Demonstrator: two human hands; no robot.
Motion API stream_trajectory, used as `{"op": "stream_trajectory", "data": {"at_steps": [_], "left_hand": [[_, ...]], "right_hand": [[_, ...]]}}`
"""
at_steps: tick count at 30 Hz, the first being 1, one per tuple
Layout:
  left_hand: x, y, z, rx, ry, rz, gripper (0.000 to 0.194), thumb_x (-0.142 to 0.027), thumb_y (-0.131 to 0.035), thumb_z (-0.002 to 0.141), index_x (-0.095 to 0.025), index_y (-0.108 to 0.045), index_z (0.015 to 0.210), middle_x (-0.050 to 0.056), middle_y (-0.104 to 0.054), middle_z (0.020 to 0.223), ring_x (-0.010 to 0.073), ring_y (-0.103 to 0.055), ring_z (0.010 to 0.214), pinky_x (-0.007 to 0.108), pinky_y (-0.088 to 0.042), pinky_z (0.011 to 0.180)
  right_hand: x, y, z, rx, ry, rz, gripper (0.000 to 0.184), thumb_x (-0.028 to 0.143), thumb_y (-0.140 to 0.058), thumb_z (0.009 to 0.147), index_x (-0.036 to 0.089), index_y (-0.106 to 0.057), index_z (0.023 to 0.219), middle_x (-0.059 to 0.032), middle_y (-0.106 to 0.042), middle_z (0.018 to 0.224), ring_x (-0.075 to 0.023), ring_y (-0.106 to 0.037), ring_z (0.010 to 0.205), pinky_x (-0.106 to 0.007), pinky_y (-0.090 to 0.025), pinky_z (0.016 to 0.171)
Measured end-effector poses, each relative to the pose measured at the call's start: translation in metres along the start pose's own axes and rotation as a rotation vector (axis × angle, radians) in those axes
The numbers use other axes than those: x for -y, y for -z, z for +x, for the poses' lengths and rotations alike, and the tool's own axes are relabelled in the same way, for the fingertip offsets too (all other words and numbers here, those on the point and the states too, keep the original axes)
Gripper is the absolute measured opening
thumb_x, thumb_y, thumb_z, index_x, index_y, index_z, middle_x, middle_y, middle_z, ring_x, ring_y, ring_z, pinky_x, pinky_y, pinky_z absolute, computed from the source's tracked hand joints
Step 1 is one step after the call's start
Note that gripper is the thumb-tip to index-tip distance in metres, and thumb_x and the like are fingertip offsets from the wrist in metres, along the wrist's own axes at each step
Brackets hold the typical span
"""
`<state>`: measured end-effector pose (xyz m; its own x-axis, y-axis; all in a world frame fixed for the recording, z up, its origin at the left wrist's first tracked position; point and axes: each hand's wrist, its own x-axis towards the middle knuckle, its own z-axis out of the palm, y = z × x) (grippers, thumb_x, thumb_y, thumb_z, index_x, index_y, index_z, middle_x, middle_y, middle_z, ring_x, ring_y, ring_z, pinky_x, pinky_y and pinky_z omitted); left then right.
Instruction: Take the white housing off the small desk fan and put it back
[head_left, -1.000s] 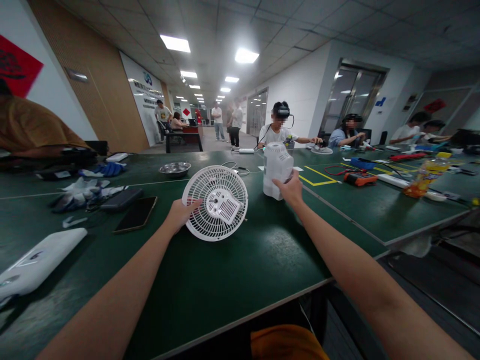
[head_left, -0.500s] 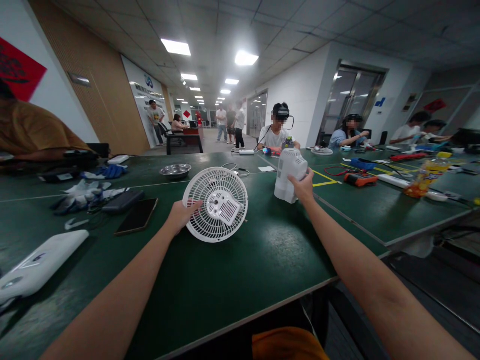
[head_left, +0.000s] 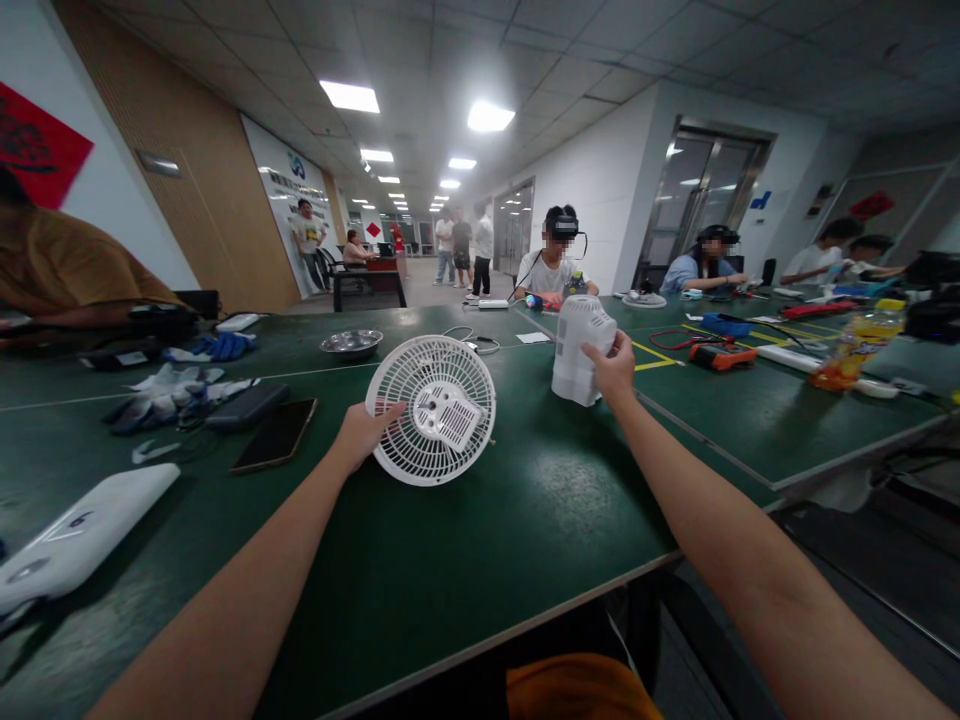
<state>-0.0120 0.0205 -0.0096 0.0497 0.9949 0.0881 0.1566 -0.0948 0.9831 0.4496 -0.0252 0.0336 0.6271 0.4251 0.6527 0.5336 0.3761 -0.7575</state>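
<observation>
My left hand (head_left: pixel 365 432) grips the left rim of a round white fan head (head_left: pixel 450 410), thumb over its grille. The fan head is tilted up, its slotted motor cover facing me and its lower edge at the green table (head_left: pixel 420 590). To the right, my right hand (head_left: pixel 613 368) is closed around the right side of a white plastic fan base (head_left: pixel 577 350), which stands upright with vents near its top. The fingers behind it are partly hidden. A white cable (head_left: pixel 480 342) lies behind the fan head.
A metal bowl (head_left: pixel 351 344) stands behind on the left. A phone (head_left: pixel 274 434), a dark power bank (head_left: pixel 246 406), gloves (head_left: pixel 169 395) and a white device (head_left: pixel 86 535) lie leftward. Rightward are an orange multimeter (head_left: pixel 721 357) and a drink bottle (head_left: pixel 862 345). A person (head_left: pixel 559 260) sits opposite.
My right hand has shifted slightly on the fan base, and the base has moved a little to the right. The fan head in my left hand stays nearly still.
</observation>
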Motion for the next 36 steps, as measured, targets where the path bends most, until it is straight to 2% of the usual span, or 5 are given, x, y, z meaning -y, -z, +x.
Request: {"op": "stream_trajectory", "data": {"at_steps": [11, 18, 22, 28, 36], "left_hand": [[0.002, 0.002, 0.001, 0.031, 0.003, 0.005, 0.039, -0.039, -0.08, 0.066, -0.012, -0.071, 0.093, 0.011, -0.075, 0.084, 0.0254, -0.072, 0.074, 0.04, -0.058, 0.071], [-0.002, 0.001, -0.005, 0.04, 0.014, -0.008, 0.035, -0.037, -0.079, 0.069, -0.013, -0.07, 0.093, 0.011, -0.075, 0.085, 0.0243, -0.072, 0.074, 0.039, -0.059, 0.07], [-0.004, 0.0, -0.006, 0.023, -0.007, 0.012, 0.034, -0.037, -0.078, 0.069, -0.013, -0.071, 0.092, 0.01, -0.075, 0.086, 0.0241, -0.072, 0.075, 0.037, -0.059, 0.07], [-0.006, 0.001, -0.007, 0.022, -0.001, 0.06, 0.035, -0.038, -0.077, 0.07, -0.012, -0.071, 0.093, 0.01, -0.075, 0.083, 0.0241, -0.072, 0.072, 0.037, -0.059, 0.068], [-0.007, 0.0, -0.009, 0.025, -0.014, 0.063, 0.034, -0.038, -0.076, 0.071, -0.012, -0.07, 0.091, 0.011, -0.075, 0.083, 0.024, -0.072, 0.073, 0.036, -0.058, 0.068]], "right_hand": [[0.005, 0.001, -0.001, -0.012, 0.041, -0.053, 0.074, 0.048, -0.069, 0.069, 0.017, -0.044, 0.132, -0.0118, -0.057, 0.119, -0.0229, -0.057, 0.096, -0.04, -0.046, 0.087], [0.045, 0.002, -0.022, -0.093, 0.362, -0.285, 0.077, 0.046, -0.073, 0.066, 0.017, -0.044, 0.131, -0.0128, -0.055, 0.118, -0.0304, -0.051, 0.107, -0.052, -0.037, 0.097], [0.065, -0.021, -0.057, 0.099, 0.412, -0.184, 0.073, 0.043, -0.072, 0.067, 0.016, -0.043, 0.128, -0.0124, -0.056, 0.115, -0.0265, -0.054, 0.1, -0.044, -0.044, 0.091], [0.048, -0.06, -0.1, 0.556, 0.132, -0.33, 0.064, 0.051, -0.072, 0.067, 0.017, -0.05, 0.116, -0.0089, -0.064, 0.103, -0.022, -0.06, 0.087, -0.035, -0.047, 0.082], [0.04, -0.083, -0.112, 0.679, 0.039, -0.767, 0.075, 0.067, -0.06, 0.072, 0.012, -0.051, 0.121, -0.0203, -0.058, 0.12, -0.0354, -0.051, 0.113, -0.048, -0.037, 0.095]]}}
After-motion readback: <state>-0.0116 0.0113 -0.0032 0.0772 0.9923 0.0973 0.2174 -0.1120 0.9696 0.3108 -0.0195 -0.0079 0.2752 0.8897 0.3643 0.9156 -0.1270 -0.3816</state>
